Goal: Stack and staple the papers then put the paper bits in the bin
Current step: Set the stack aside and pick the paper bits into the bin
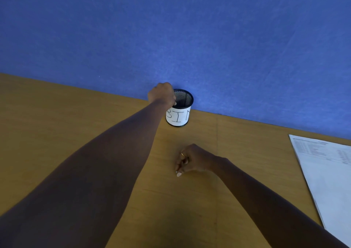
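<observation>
A black mesh bin point(182, 103) with a white label reading "BIN" stands on the wooden desk against the blue partition. My left hand point(161, 94) is stretched out over the bin's left rim with the knuckles up. Its fingers curl down out of sight, so anything it holds is hidden. My right hand point(190, 160), with a ring on one finger, rests on the desk in front of the bin. Its curled fingers pinch a tiny white paper bit point(178, 174) at the tips. A stack of printed papers point(328, 175) lies at the right edge.
The blue fabric partition point(190, 29) rises straight behind the bin and closes off the desk's far side. Bare wooden desk point(57, 124) stretches to the left and between my arms. The paper stack runs out of view at the right.
</observation>
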